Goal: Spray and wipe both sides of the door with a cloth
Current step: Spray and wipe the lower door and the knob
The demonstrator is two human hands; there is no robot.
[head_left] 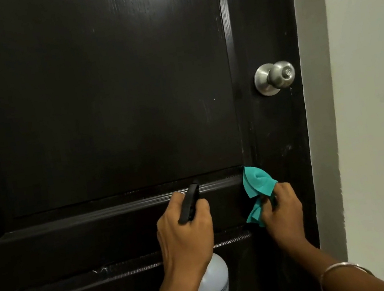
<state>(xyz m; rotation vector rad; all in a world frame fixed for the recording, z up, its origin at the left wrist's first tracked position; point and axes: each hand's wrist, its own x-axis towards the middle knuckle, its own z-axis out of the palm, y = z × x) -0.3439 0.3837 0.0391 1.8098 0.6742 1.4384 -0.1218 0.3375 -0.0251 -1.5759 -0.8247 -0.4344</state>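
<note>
A dark panelled door point(101, 97) fills most of the view, shut against a white wall point(374, 89) at the right. The spray bottle point(213, 286) is gripped by the left hand point(185, 232), fingers curled round its neck, with the black spray head point(190, 204) pointed at the horizontal rail between the upper and lower panels. The bottle body is translucent white, hangs below the wrist, and carries a label whose text is too small to be read. A teal cloth point(258, 185) is held bunched in the right hand point(283, 211), fingers closed round it; the upper fold of the cloth is seen against the door's right stile, just beside the end of the rail, though contact with the wood cannot be confirmed. The two hands are held close together at the same height, not touching. A round metal knob point(276, 76) is mounted higher on the right stile, well above the cloth. A thin metal bangle point(344, 272) is worn on the right wrist. Pale scuffs are visible on the stile below the knob.
</note>
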